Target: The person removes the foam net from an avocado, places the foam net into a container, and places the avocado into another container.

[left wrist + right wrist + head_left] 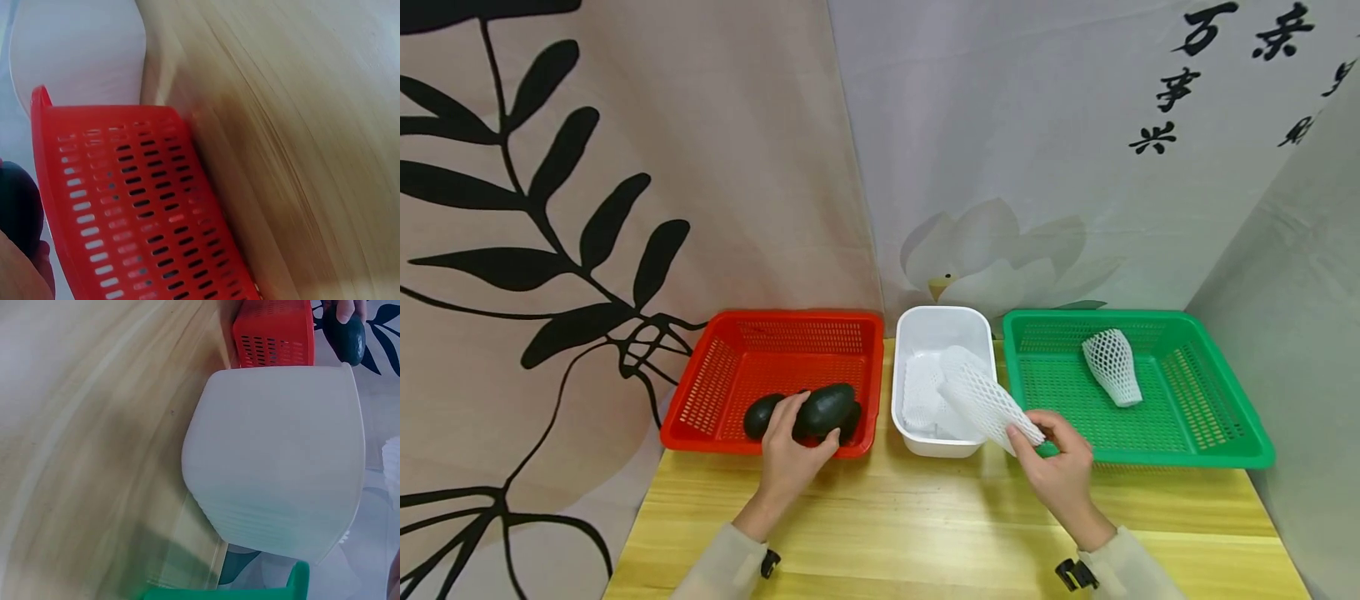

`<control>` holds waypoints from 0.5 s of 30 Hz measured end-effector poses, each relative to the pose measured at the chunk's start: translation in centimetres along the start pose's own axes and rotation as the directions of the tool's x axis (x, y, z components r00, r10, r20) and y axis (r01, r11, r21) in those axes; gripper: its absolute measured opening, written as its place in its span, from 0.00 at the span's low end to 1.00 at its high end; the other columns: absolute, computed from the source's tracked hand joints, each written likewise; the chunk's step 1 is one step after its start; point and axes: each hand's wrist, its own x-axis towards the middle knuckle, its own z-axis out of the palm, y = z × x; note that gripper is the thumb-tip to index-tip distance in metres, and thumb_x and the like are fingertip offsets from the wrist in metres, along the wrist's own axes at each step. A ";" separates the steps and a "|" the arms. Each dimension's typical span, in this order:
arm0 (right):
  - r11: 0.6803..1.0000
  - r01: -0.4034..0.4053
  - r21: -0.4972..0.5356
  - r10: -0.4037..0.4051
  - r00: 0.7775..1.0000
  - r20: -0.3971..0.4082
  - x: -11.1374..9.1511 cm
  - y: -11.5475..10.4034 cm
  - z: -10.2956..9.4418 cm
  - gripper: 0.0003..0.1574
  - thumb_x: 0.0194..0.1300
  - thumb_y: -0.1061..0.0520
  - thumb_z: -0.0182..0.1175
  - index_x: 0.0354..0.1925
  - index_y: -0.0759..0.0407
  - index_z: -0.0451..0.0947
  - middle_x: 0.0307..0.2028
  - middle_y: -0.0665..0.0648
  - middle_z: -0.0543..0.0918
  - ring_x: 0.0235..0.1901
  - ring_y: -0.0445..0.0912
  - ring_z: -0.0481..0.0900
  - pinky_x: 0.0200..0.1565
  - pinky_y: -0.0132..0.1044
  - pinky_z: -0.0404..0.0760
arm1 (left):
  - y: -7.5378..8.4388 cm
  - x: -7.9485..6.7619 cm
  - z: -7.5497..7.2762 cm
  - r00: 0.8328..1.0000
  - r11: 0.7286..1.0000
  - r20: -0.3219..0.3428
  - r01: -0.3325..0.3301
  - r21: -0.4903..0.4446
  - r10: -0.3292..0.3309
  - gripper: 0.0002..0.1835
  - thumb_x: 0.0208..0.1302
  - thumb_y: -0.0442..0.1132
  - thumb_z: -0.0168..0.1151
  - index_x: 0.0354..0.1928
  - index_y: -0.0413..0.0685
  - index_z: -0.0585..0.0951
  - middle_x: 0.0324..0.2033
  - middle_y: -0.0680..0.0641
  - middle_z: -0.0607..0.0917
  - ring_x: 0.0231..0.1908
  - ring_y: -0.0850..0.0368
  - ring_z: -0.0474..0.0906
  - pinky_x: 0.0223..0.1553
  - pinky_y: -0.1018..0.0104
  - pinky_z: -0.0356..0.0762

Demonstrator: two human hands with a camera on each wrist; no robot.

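My left hand [792, 454] grips a dark green avocado [827, 408] between thumb and fingers, above the front of the red basket [767, 325]. In the right wrist view the held avocado [345, 340] shows just beyond the basket's rim. Other avocados [762, 415] lie below and beside it, partly covered by the hand. My right hand [1060, 467] pinches one end of a white foam net sleeve [988, 404], which stretches over the white bin [943, 447]. More white netting [919, 392] lies inside that bin.
Right of the bin stands a green basket [1150, 457], holding a bulging white foam net [1112, 367] whose contents I cannot make out. All three containers stand in a row at the back of the wooden table [925, 533], against a printed cloth backdrop [760, 167].
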 end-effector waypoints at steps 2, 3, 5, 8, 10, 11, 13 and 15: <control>1.000 -0.002 -0.011 0.002 1.000 -0.014 0.7 -0.7 0.5 0.17 0.40 0.83 0.67 0.33 0.77 0.80 0.28 0.66 0.83 0.26 0.37 0.74 0.31 0.22 0.74 | -0.2 0.1 -0.2 1.000 1.000 -0.013 0.006 0.008 -0.006 0.37 0.46 0.33 0.83 0.62 0.40 0.80 0.56 0.42 0.82 0.52 0.47 0.80 0.55 0.74 0.76; 1.000 -0.004 -0.015 0.004 1.000 -0.020 1.1 -1.1 0.8 0.16 0.41 0.84 0.66 0.33 0.77 0.80 0.27 0.66 0.82 0.25 0.36 0.73 0.31 0.22 0.74 | -0.3 0.1 -0.3 1.000 1.000 -0.017 0.010 0.012 -0.009 0.37 0.46 0.33 0.83 0.62 0.40 0.80 0.56 0.41 0.82 0.51 0.47 0.80 0.55 0.73 0.76; 1.000 -0.005 -0.021 0.004 0.999 -0.037 1.8 -1.9 1.4 0.16 0.41 0.84 0.65 0.32 0.78 0.80 0.26 0.67 0.82 0.25 0.37 0.73 0.30 0.22 0.73 | -0.5 0.2 -0.4 1.000 1.000 -0.022 0.021 0.019 -0.021 0.37 0.46 0.33 0.83 0.62 0.40 0.80 0.56 0.41 0.82 0.51 0.46 0.81 0.53 0.69 0.78; 1.000 -0.009 -0.020 0.007 0.998 -0.061 2.5 -2.6 2.1 0.15 0.40 0.84 0.65 0.31 0.78 0.80 0.25 0.68 0.82 0.23 0.37 0.74 0.28 0.24 0.73 | -0.8 0.3 -0.7 0.999 0.999 -0.022 0.048 0.023 -0.047 0.37 0.47 0.33 0.83 0.63 0.41 0.80 0.57 0.41 0.81 0.51 0.46 0.81 0.50 0.60 0.82; 1.000 -0.008 -0.030 0.006 0.998 -0.065 2.8 -2.7 2.6 0.15 0.40 0.84 0.65 0.31 0.78 0.80 0.25 0.69 0.82 0.22 0.37 0.73 0.26 0.25 0.73 | -1.1 0.4 -0.8 0.998 0.998 -0.024 0.063 0.026 -0.062 0.37 0.47 0.33 0.83 0.63 0.41 0.80 0.57 0.41 0.81 0.50 0.47 0.81 0.47 0.53 0.84; 0.999 -0.009 -0.038 0.007 0.998 -0.064 2.9 -2.7 2.8 0.15 0.40 0.84 0.66 0.31 0.78 0.80 0.25 0.68 0.82 0.22 0.38 0.73 0.26 0.25 0.73 | -1.2 0.5 -0.9 0.997 0.997 -0.025 0.073 0.025 -0.072 0.37 0.47 0.34 0.83 0.63 0.42 0.80 0.58 0.41 0.81 0.50 0.47 0.81 0.46 0.51 0.84; 0.998 -0.014 -0.057 0.010 0.998 -0.059 3.2 -2.8 3.2 0.14 0.41 0.84 0.67 0.31 0.78 0.80 0.25 0.68 0.82 0.22 0.38 0.73 0.24 0.27 0.73 | -1.3 0.5 -1.0 0.996 0.996 -0.032 0.084 0.024 -0.083 0.37 0.47 0.34 0.83 0.63 0.42 0.80 0.58 0.42 0.80 0.49 0.47 0.81 0.45 0.46 0.84; 0.997 -0.019 -0.074 0.015 0.999 -0.050 3.4 -2.9 3.5 0.14 0.42 0.83 0.68 0.31 0.77 0.79 0.25 0.68 0.82 0.22 0.38 0.73 0.23 0.29 0.73 | -1.5 0.6 -1.1 0.995 0.995 -0.038 0.093 0.022 -0.093 0.37 0.48 0.34 0.83 0.63 0.41 0.80 0.57 0.41 0.80 0.49 0.47 0.81 0.44 0.43 0.83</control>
